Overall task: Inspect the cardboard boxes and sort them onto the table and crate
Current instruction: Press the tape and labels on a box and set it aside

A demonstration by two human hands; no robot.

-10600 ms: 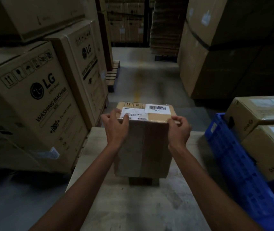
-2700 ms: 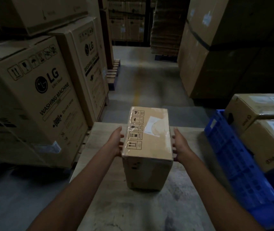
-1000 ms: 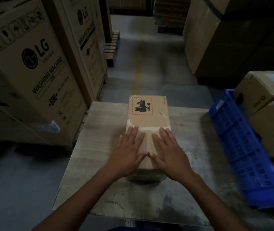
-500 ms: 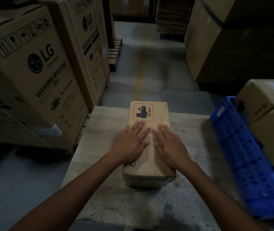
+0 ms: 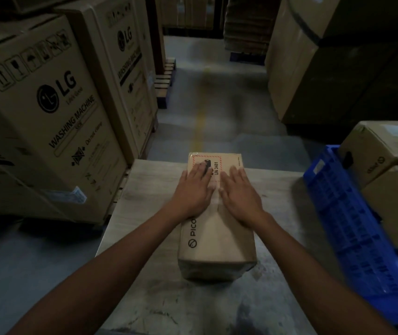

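Left hand [image 5: 194, 192] and right hand [image 5: 237, 194] lie flat, fingers straight, on the cardboard box [image 5: 217, 238], gripping nothing. Inspection seems underway; next, the fingers must clasp its sides, with the crate [image 5: 338, 201] to their right.

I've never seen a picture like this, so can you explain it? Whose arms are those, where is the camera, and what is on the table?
No robot: those are a person's own arms. The camera sits on their head, looking down, so you see what they see. The left hand and right hand lie flat, fingers straight, on a small cardboard box, touching without gripping. The box lies on a pale table. Right of it stands a blue crate holding more boxes. The big cartons on the left say washing machine.
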